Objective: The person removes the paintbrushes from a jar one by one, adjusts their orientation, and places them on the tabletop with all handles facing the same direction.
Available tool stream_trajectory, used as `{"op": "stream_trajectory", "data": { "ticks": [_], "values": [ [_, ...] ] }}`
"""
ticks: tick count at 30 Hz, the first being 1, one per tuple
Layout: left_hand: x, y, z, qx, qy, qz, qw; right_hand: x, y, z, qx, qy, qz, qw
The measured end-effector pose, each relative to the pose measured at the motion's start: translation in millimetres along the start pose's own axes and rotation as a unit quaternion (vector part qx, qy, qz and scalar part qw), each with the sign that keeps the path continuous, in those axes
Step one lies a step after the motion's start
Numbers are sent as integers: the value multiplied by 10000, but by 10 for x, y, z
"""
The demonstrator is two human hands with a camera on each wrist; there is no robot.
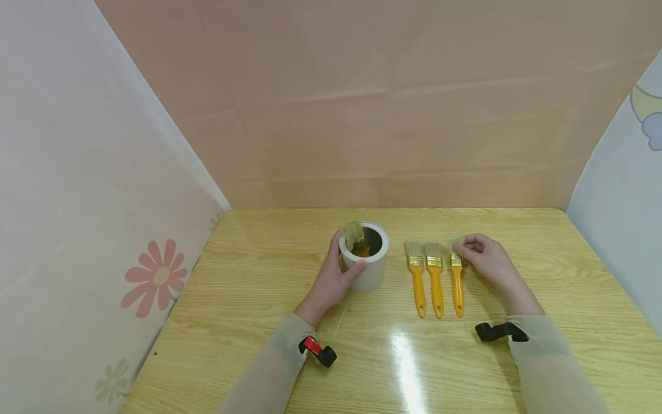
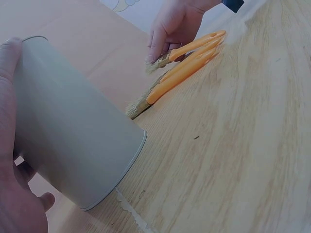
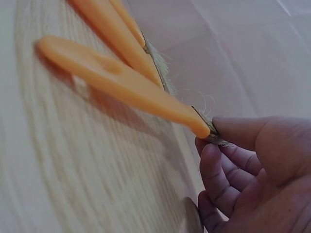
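Note:
My left hand grips a pale cylindrical can around its side, thumb at the front near the rim. Inside the can a paintbrush stands bristles up, leaning on the left of the rim. To the right, my right hand pinches the bristle end of a paintbrush between thumb and fingers. In the right wrist view the thumb lies over the metal band and bristles of this orange-handled paintbrush. Two more paintbrushes, one at the left and one beside it, lie side by side, bristles away from me.
The wooden table runs back to a pinkish-brown wall covering. A pale flowered sheet rises along the left side and another pale sheet on the right. A black wrist mount sticks out from the right sleeve.

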State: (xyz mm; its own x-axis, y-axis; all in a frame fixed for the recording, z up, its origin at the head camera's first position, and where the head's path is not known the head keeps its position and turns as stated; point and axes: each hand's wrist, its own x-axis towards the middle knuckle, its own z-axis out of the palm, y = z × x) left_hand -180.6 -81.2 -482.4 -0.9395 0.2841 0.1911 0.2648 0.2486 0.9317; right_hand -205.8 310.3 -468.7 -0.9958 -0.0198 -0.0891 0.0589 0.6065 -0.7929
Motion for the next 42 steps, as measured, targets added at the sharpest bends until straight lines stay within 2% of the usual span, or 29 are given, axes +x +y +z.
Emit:
{"op": "stream_trajectory", "data": {
  "ticks": [11,26,42],
  "values": [
    [10,-4,7,12,9,5,10000,0,0,44,-32,-6,85,10000],
    [20,-17,10,-18,22,44,10000,26,-1,92,-410,174,183,9988],
    [9,-23,6,34,41,-47,10000,36,-7,112,-579,187,234,9979]
  ]
}}
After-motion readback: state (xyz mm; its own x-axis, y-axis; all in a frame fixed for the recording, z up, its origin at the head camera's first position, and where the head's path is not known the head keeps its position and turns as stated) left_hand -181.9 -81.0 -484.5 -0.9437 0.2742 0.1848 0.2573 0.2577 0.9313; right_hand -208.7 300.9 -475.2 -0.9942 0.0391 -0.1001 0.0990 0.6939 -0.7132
